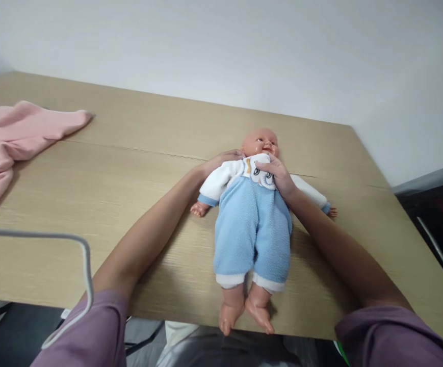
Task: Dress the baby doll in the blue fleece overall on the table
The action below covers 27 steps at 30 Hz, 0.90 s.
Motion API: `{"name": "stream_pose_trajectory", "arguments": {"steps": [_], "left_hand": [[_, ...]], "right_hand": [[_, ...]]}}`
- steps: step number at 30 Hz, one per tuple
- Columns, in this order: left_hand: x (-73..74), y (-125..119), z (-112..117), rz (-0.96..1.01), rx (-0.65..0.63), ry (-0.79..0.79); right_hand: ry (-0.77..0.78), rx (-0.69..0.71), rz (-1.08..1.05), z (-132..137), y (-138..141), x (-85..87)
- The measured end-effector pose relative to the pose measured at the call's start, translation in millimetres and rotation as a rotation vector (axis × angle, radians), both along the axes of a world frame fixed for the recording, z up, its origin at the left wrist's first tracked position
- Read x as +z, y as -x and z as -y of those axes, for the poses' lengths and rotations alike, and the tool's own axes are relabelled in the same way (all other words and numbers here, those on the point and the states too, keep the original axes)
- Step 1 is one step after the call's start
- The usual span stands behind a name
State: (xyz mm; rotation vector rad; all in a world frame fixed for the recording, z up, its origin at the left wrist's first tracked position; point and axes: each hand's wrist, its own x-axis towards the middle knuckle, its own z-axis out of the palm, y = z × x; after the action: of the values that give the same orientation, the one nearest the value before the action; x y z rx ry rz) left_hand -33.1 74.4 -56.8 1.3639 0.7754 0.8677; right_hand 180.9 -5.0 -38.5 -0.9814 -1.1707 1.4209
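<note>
A bald baby doll (260, 141) lies on its back, head away from me and bare feet at the table's near edge. It wears an outfit (236, 224) with white sleeves, a white chest with a printed or stitched design, and light blue fleece legs. At the doll's neck and shoulder, on the left side, my left hand (225, 159) grips the collar edge; some fingers are hidden. My right hand (278, 173) holds the front of the collar just under the chin, thumb across the white chest. Both doll arms are in the sleeves, spread outward.
Pink clothing (26, 130) lies spread at the left of the wooden table (137, 173). A white cable (85, 255) hangs in front at lower left. Behind the table is a pale wall (221, 51); a dark shelf or rack (435, 219) stands beyond the right edge.
</note>
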Motion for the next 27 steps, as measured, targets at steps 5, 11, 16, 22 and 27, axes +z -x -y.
{"name": "stream_pose_trajectory", "arguments": {"steps": [5,11,16,22,27], "left_hand": [[19.3,33,7,-0.223,-0.034,-0.031],[23.9,61,1,-0.474,-0.090,0.002],[16.0,58,-3,-0.438,-0.159,-0.093],[25.3,64,1,-0.517,-0.177,-0.167],[43.9,57,14,-0.632,-0.012,-0.317]], "right_hand": [[0.024,0.005,0.048,1,3,2.7],[-0.102,0.163,0.387,-8,-25,11.7],[-0.343,0.249,0.899,-7,-74,31.4],[-0.488,-0.009,1.140,35,-133,-2.4],[-0.536,-0.195,1.205,99,-188,-41.6]]}}
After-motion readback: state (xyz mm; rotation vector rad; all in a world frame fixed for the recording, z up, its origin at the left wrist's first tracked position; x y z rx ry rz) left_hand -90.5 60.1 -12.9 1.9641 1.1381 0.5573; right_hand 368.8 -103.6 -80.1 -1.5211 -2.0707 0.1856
